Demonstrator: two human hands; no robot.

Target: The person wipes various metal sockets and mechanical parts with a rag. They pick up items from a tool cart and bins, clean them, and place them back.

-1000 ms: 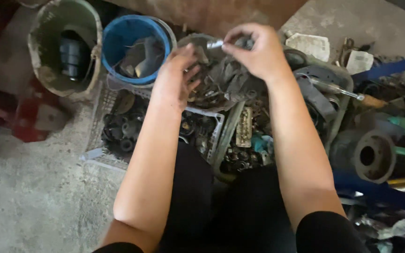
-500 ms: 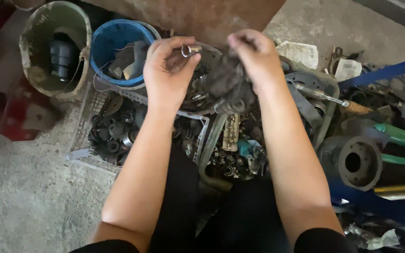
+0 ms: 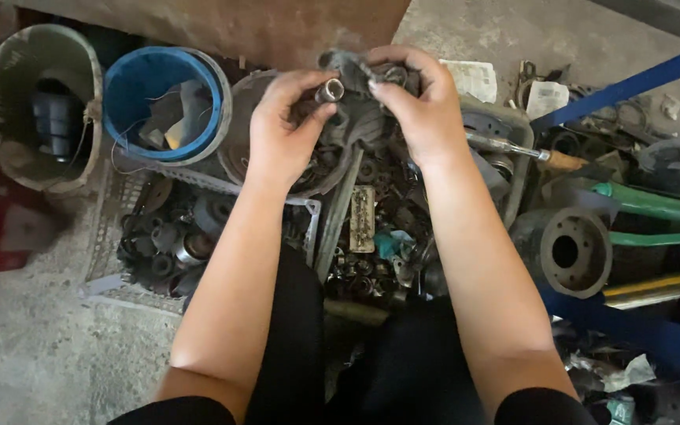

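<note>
My left hand point(image 3: 285, 126) pinches a small metal socket point(image 3: 329, 90) between thumb and fingers, its hollow end facing up. My right hand point(image 3: 419, 102) grips a dirty grey rag point(image 3: 348, 67) bunched against the socket. Both hands are held together above a heap of greasy metal parts point(image 3: 371, 228) lying between my knees.
A blue bucket point(image 3: 120, 86) with scraps and a grimy green bucket point(image 3: 9, 86) stand at the upper left. A white wire basket point(image 3: 112, 205) holds dark sockets. To the right lie a screwdriver point(image 3: 513, 148), a round metal hub point(image 3: 564, 250), green handles point(image 3: 655, 205) and a blue bar point(image 3: 631, 83).
Both hands have drawn closer together. The socket is now upright in my left fingers with the rag pressed against it by my right hand.
</note>
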